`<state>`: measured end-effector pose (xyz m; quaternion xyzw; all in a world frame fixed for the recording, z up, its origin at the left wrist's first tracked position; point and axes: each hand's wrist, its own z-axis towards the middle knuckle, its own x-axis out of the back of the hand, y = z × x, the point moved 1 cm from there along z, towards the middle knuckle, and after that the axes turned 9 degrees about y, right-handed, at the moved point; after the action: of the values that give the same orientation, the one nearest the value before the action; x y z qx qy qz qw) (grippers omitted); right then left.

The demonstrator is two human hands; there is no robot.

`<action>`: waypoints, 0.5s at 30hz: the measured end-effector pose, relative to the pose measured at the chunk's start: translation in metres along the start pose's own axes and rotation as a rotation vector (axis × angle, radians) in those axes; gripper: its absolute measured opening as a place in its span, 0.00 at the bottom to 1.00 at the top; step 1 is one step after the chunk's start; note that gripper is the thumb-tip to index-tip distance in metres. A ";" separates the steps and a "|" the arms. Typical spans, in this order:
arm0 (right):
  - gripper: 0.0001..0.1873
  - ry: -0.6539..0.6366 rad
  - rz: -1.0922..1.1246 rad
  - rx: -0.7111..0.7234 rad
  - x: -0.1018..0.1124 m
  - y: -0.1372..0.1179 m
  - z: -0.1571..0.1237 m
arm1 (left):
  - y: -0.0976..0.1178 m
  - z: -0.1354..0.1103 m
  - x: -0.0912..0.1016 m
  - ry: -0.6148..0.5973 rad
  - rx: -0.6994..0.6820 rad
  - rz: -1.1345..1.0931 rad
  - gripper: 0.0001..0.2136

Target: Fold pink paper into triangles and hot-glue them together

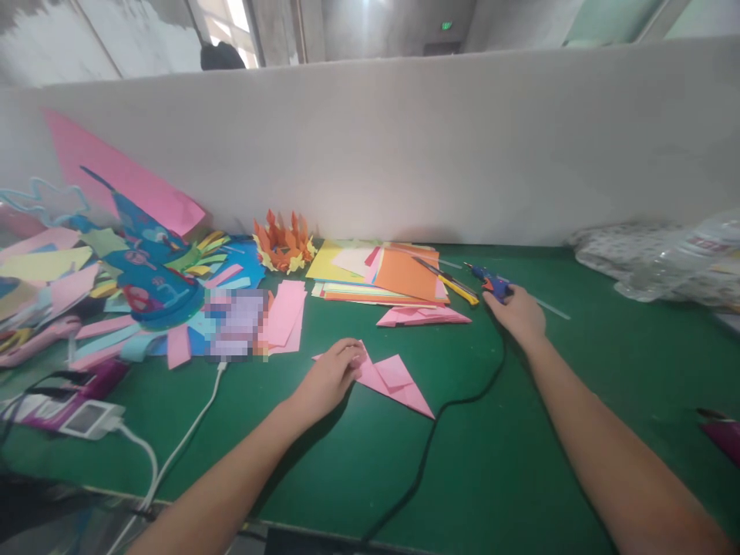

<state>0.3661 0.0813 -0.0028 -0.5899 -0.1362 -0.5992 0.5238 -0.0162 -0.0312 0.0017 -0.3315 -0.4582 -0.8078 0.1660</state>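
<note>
My left hand (331,379) rests over one end of a folded pink paper (398,378) on the green table, its fingers curled together at the paper's edge. Part of that paper is hidden under the hand. Farther right, my right hand (516,316) is closed around a blue glue gun (491,284), whose nozzle points to the back left. A clear glue stick runs out behind it, and a black cord (425,455) trails from it toward me. Between the hands and the back wall lies a second folded pink paper (425,316).
Coloured sheets (410,270) are stacked at the back with a yellow cutter knife (459,287) on their right edge. An orange paper crown (284,245) stands beside them. Blue party hats (156,293), paper strips and a charging phone (237,324) fill the left. A plastic bottle (687,254) lies right.
</note>
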 end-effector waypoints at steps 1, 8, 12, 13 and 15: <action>0.31 -0.006 0.018 -0.016 0.002 -0.003 -0.001 | 0.000 0.000 0.000 -0.011 0.005 0.005 0.09; 0.14 -0.069 0.219 -0.212 0.030 0.010 0.003 | 0.000 -0.001 -0.001 -0.071 -0.053 0.012 0.11; 0.09 -0.083 0.467 -0.296 0.032 0.019 0.004 | -0.001 -0.002 -0.003 -0.041 -0.033 0.040 0.10; 0.08 -0.082 0.554 -0.294 0.031 0.018 0.004 | -0.002 -0.002 -0.003 -0.036 -0.027 0.041 0.09; 0.06 -0.116 0.756 -0.243 0.028 0.013 0.003 | -0.002 -0.002 -0.003 -0.038 -0.011 0.032 0.08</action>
<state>0.3853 0.0650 0.0161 -0.6887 0.1330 -0.3418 0.6254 -0.0160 -0.0318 -0.0030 -0.3550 -0.4516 -0.8011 0.1683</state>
